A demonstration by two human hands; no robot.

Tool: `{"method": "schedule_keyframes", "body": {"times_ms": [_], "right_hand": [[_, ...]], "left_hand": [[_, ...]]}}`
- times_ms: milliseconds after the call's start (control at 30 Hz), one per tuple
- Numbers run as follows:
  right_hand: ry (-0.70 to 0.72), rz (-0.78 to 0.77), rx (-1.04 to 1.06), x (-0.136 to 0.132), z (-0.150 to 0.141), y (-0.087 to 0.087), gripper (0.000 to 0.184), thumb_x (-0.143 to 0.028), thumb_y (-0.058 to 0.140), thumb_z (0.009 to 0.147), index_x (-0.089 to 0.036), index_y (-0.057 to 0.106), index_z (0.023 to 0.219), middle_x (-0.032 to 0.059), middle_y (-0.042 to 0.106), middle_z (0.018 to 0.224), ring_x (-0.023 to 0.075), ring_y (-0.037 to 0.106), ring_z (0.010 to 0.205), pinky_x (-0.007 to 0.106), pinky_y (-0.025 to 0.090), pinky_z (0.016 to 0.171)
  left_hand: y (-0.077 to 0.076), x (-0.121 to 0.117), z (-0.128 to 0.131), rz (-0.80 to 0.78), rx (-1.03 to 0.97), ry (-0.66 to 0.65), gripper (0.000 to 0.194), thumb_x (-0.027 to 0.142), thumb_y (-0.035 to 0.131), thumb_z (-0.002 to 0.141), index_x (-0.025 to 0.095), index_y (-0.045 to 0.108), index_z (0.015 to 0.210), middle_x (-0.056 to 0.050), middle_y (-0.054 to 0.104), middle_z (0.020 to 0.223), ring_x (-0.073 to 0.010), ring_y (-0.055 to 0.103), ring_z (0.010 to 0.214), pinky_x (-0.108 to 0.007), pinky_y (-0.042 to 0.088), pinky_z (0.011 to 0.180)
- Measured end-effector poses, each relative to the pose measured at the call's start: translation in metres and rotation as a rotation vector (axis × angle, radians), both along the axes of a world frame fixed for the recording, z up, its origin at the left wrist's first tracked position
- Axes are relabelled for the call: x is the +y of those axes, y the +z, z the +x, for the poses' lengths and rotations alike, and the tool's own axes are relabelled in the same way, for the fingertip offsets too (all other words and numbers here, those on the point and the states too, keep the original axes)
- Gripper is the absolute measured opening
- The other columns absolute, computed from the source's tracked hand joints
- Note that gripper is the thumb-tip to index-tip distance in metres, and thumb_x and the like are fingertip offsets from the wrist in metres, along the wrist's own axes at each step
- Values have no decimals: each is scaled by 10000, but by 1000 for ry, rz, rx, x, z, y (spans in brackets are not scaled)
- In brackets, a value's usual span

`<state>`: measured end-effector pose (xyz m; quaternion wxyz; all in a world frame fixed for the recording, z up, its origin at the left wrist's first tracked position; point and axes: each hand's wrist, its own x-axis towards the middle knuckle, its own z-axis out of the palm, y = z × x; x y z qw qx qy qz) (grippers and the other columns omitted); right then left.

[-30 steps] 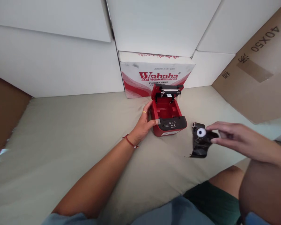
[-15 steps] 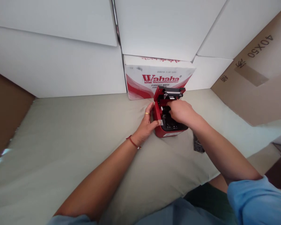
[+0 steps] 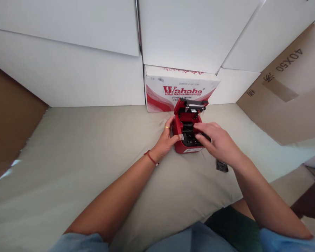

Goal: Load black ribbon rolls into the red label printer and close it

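A red label printer point(image 3: 176, 144) stands on the cloth with its lid point(image 3: 180, 106) raised, showing a black inside and a metal-edged roller under the lid. My left hand point(image 3: 166, 141) grips its left side, fingers along the wall and thumb over the front rim beside a small white tab point(image 3: 182, 137). Over the right part of the opening is my right hand point(image 3: 217, 140), its thumb and fingers around a black roll point(image 3: 207, 137) that they mostly hide. A small black packet point(image 3: 222, 166) lies on the cloth, just below my right hand.
Behind the printer a white and red Wahaba-style water carton point(image 3: 157, 94) leans against white panels point(image 3: 94, 77). Brown cardboard stands at the right point(image 3: 286, 94) and at the left point(image 3: 10, 122). A pale green cloth point(image 3: 94, 147) covers the surface.
My right hand has drawn back to the right and toward me, out of the printer's inside. The white-ended black roll no longer shows there. My left hand keeps its hold.
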<state>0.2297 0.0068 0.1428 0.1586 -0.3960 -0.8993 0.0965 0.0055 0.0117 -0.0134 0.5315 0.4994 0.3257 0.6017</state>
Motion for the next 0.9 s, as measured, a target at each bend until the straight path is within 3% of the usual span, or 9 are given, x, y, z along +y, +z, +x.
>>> {"method": "schedule_keyframes", "body": {"times_ms": [167,267,400,467,533,667,767,833,900], "right_hand": [[67,44,-60,-49,27,-37,522,-315,589,1168,-219,600,1681,153,603,1765,313,540,1676,641,444,1385],[33,80,-76,-61,25,-50,568,-256,568,1162,-210,542,1728,157,568,1791,291,498,1706,619,427,1404],[9,114,-84,-65,22,-54,586,-207,560,1147,-193,534,1732,164,564,1790,290,502,1704,622,424,1406],[13,101,-62,-65,24,-53,560,-213,568,1146,-185,567,1705,164,578,1779,299,525,1688,632,416,1407],[37,50,11,-61,28,-48,485,-268,593,1153,-213,645,1633,146,640,1731,306,589,1638,632,418,1404],[-24,-36,333,-23,31,-25,350,-459,577,1188,-279,805,1383,82,849,1451,266,797,1368,516,546,1308],[-213,93,475,37,14,-4,501,-611,504,1192,-279,780,1446,94,803,1531,285,736,1456,499,540,1294],[-241,176,443,81,-5,6,642,-726,422,1181,-267,752,1486,113,750,1604,313,659,1542,522,500,1315],[-219,163,368,112,-25,12,749,-788,316,1177,-246,789,1386,125,803,1484,319,706,1451,501,530,1252]], "left_hand": [[3,-2,-2,44,98,60,942,453,798,934,329,341,1749,-120,379,1891,-362,366,1773,-598,294,1481],[13,-11,-1,131,281,261,811,368,744,970,307,424,1712,-141,433,1840,-353,405,1748,-605,319,1464],[38,-35,7,495,608,602,522,214,695,980,290,651,1495,-122,666,1571,-309,650,1498,-567,503,1320],[49,-46,15,732,719,594,418,162,703,965,300,726,1359,-79,779,1341,-287,726,1345,-509,564,1195],[54,-53,22,854,826,578,384,129,701,958,288,744,1305,-40,831,1118,-254,777,1147,-454,557,1067],[53,-55,28,902,958,598,289,130,706,982,234,754,1248,-53,848,1026,-253,778,1051,-430,509,976],[51,-54,26,914,978,593,254,131,714,994,238,758,1220,-55,845,1029,-255,768,1068,-430,490,977],[51,-54,25,917,981,584,271,131,721,997,251,755,1237,-54,843,1042,-253,763,1077,-432,481,980],[51,-55,24,917,985,578,281,125,726,996,255,752,1244,-54,840,1048,-251,758,1081,-434,476,987]]}}
